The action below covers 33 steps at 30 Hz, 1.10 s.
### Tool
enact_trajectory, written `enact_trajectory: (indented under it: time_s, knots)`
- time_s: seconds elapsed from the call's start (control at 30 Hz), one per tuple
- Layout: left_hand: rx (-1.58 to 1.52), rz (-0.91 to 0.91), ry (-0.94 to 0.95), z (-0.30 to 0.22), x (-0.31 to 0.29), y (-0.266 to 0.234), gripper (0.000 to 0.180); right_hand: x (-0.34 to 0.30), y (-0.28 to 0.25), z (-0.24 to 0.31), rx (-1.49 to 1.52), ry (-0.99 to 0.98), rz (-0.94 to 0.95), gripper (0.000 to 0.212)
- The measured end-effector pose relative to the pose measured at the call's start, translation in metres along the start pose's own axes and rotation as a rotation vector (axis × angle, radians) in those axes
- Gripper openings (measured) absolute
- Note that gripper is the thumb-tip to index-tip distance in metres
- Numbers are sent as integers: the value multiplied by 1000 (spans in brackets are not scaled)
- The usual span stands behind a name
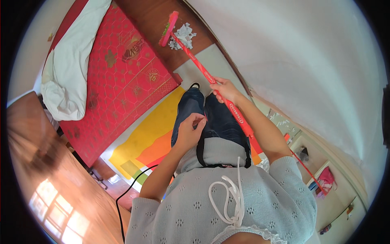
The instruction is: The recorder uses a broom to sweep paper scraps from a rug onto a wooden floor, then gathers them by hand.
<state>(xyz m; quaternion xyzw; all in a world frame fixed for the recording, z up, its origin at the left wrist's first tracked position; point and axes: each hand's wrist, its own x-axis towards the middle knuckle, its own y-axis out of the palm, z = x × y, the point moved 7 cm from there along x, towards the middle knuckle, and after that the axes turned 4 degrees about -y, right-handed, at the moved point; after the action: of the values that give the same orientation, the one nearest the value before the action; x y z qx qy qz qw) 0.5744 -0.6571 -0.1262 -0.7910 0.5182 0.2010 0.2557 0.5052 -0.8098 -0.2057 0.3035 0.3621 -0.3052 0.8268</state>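
Note:
My right hand (225,90) is wrapped round the red handle of a broom (199,67), which slants from my right side to the far floor. Its pink head (168,28), with green among the bristles, rests at the left side of a pile of pale paper scraps (185,37). Part of the handle's near end is hidden by my right forearm. My left hand (191,130) hangs in front of my waist, fingers loosely bent and thumb a little apart, with nothing seen in it.
Left of me stands a red patterned board or box (122,77) with white cloth (67,81) over its far-left part. A yellow and orange mat (140,144) lies below it. White sheeting (300,53) hangs to the right. Shelves (325,171) and a thin red rod (306,171) are behind right.

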Motion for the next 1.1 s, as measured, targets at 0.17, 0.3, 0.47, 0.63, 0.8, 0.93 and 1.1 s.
enact_trajectory:
  time_s: [0.17,0.3,0.47,0.63,0.8,0.93,1.1]
  knots:
    - [-10,18,43,-19,24,-24,14,17,13,-8,-98,-11,-49,49]
    - [39,24,29,-4,41,-62,15,10,39,-8,-28,0,-63,49]
    - [6,-2,2,4,63,-97,15,60,56,44,403,30,8,28]
    - [-69,-24,-48,17,74,-119,16,149,68,82,647,144,46,13]
    - [-91,-40,-87,18,82,-138,16,166,87,39,995,210,183,13]
    - [-141,-4,-84,6,92,-138,15,121,92,43,1046,199,83,16]
    - [-148,50,-35,-6,98,-132,15,60,93,43,827,188,209,23]
